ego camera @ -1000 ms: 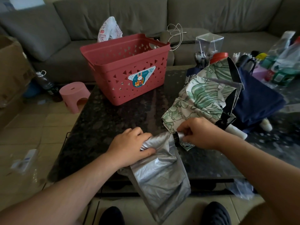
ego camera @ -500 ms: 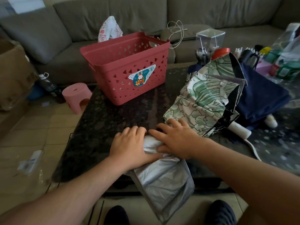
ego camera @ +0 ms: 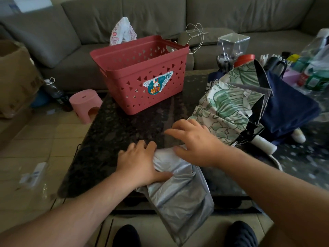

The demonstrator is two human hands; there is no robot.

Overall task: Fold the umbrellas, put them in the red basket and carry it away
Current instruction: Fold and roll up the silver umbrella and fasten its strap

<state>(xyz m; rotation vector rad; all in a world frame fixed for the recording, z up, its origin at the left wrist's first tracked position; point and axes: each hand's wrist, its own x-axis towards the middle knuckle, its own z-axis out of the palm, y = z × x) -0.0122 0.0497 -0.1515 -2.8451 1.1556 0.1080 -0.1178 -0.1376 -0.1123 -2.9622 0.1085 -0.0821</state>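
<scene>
A silver umbrella (ego camera: 179, 191) lies over the near edge of the dark stone table (ego camera: 124, 132), its canopy hanging off towards me. My left hand (ego camera: 140, 163) grips its upper end, thumb pressed into the fabric. My right hand (ego camera: 194, 141) hovers over the same end with fingers spread and straight, its thumb touching the silver cloth. A green leaf-print umbrella (ego camera: 222, 107) lies half folded to the right, on top of a navy umbrella (ego camera: 288, 107). The red basket (ego camera: 142, 77) stands at the table's far side and looks empty.
Bottles, a clear box (ego camera: 233, 43) and small items crowd the table's far right. A grey sofa (ego camera: 160, 16) runs behind. A pink stool (ego camera: 85, 104) and a cardboard box (ego camera: 16, 77) sit on the floor at left. My shoes show below the table edge.
My right hand let go of the umbrella's black tip, laid flat on the silver fabric, then rose and spread its fingers. My left hand kept its grip.
</scene>
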